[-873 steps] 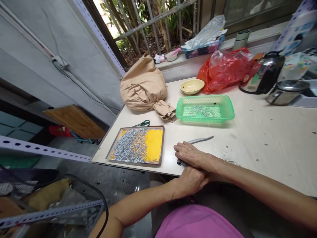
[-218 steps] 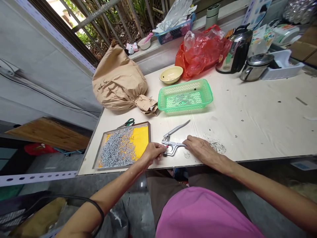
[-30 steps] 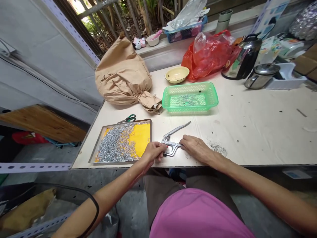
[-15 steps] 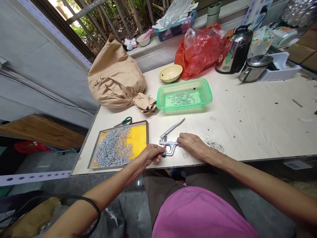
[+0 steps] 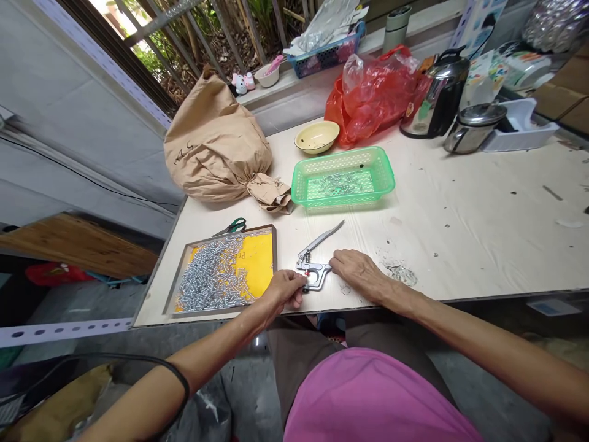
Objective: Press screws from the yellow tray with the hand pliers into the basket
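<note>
A pair of grey metal snap pliers [image 5: 315, 267] lies near the table's front edge, its long upper handle raised toward the back. My right hand [image 5: 356, 270] grips the right end of its frame with closed fingers. At the jaw, beside a small red part, my left hand [image 5: 286, 288] is pinched; whatever lies between thumb and finger is too small to name. Left of that hand, a shallow tray [image 5: 275, 252] with a yellow bottom holds a heap of small silvery metal pieces [image 5: 205, 273].
Green-handled scissors [image 5: 235, 225] lie behind the tray. A green plastic basket [image 5: 389, 178] holds more small metal pieces. Behind stand a brown paper sack [image 5: 216, 141], a yellow bowl [image 5: 317, 146], a red plastic bag [image 5: 368, 101], a kettle [image 5: 437, 92] and a lidded metal pot [image 5: 472, 132].
The fingers of my left hand have shifted very slightly at the jaw. My right hand and the pliers stay in the same place.
</note>
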Demonstrator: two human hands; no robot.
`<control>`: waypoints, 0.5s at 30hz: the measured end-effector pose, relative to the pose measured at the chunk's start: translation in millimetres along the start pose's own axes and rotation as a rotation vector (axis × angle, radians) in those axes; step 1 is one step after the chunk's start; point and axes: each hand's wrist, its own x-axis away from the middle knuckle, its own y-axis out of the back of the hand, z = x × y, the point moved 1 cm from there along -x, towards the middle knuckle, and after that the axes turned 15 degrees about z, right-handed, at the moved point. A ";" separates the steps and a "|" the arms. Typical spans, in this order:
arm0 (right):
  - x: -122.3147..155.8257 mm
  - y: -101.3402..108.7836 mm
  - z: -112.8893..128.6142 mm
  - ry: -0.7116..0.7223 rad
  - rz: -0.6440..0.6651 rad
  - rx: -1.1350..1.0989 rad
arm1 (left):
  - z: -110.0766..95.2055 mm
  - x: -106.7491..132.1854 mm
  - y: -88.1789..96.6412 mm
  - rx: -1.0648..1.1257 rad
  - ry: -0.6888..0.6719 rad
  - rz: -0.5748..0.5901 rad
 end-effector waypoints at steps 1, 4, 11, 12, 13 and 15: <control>0.0 0.1 0.8 0.001 0.002 0.004 | 0.0 0.8 -0.7 -0.002 0.021 0.005; -0.2 2.9 3.5 -0.019 0.044 0.005 | -2.6 2.9 -0.7 -0.020 0.065 0.051; -7.6 24.9 -9.7 -0.073 0.059 -0.080 | -4.5 5.2 0.2 -0.035 0.085 0.059; -11.6 27.9 -15.4 -0.075 0.044 -0.063 | -4.3 5.5 -0.2 -0.033 0.084 0.059; -16.4 29.9 -21.4 -0.075 0.047 -0.040 | -4.1 5.9 -0.6 -0.032 0.081 0.059; -26.3 31.5 -32.5 -0.054 0.112 -0.008 | -4.1 6.6 -1.1 -0.032 0.081 0.055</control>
